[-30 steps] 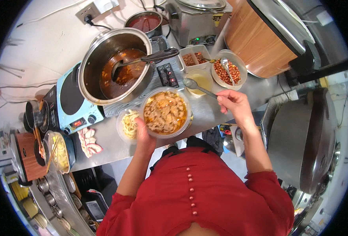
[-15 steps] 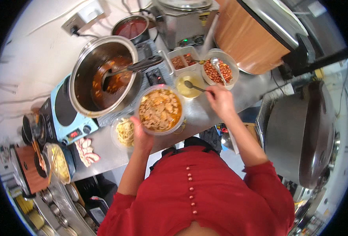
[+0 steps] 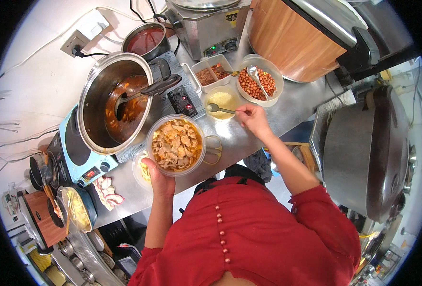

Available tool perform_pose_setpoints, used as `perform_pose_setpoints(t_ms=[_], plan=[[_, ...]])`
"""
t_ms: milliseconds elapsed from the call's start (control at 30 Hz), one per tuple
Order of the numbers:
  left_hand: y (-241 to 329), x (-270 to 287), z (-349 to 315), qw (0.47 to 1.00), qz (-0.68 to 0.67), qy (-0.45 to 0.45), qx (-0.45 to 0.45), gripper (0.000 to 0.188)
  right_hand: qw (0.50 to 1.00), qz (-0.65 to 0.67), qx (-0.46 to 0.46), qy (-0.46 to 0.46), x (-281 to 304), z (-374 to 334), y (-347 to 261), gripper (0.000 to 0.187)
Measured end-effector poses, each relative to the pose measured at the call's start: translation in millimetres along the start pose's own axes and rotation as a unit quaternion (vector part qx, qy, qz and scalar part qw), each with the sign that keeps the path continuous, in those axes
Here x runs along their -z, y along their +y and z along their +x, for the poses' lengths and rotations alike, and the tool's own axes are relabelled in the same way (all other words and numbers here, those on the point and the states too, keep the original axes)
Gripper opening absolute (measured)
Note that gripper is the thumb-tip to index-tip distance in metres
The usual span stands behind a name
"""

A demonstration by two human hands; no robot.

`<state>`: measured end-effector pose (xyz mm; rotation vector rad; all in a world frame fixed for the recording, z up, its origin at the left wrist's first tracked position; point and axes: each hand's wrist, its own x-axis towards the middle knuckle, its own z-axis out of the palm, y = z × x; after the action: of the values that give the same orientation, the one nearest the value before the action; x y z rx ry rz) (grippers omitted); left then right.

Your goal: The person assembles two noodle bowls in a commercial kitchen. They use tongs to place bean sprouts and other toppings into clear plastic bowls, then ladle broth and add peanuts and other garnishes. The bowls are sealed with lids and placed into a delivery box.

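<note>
My left hand (image 3: 160, 180) grips the near side of a round clear plastic bowl (image 3: 186, 172), thumb at its rim. Sliced cooked meat (image 3: 175, 143) in reddish-orange broth fills it. Partly hidden beneath is a clear container (image 3: 139, 175) with pale noodle-like strips. My right hand (image 3: 254, 120) pinches the handle of a small dark spoon (image 3: 224, 110). The spoon's head lies over the left part of a small tub (image 3: 206, 97) of pale yellow, minced-looking paste in liquid; whether it dips in, I cannot tell.
Left stands a deep steel pot (image 3: 83, 125) of brown-red stew with a ladle (image 3: 154, 86). Behind the paste are a divided tub (image 3: 230, 61) of red seasonings and a bowl (image 3: 279, 85) of peanuts with a spoon. A wood-patterned cooker (image 3: 287, 45) stands far right; a yellow loop (image 3: 216, 151) lies near the meat bowl.
My head view has shifted a little. The meat bowl has moved left, covering more of the noodle container. The spoon has slid leftward across the paste tub, still in my right hand.
</note>
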<state>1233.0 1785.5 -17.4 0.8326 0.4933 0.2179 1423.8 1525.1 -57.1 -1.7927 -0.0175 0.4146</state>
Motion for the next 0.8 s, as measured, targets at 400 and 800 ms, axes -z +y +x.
perform_pose_setpoints(t_ms=[400,800], plan=[[-4,-29,8,0.999,-0.031,-0.009,0.042,0.077,0.976,-0.073,0.197,-0.062,8,-91,-110,0.009],[-15,-31,21,0.998,-0.031,0.005,0.048,0.079,0.841,-0.371,0.38,0.105,22,-28,-80,0.023]])
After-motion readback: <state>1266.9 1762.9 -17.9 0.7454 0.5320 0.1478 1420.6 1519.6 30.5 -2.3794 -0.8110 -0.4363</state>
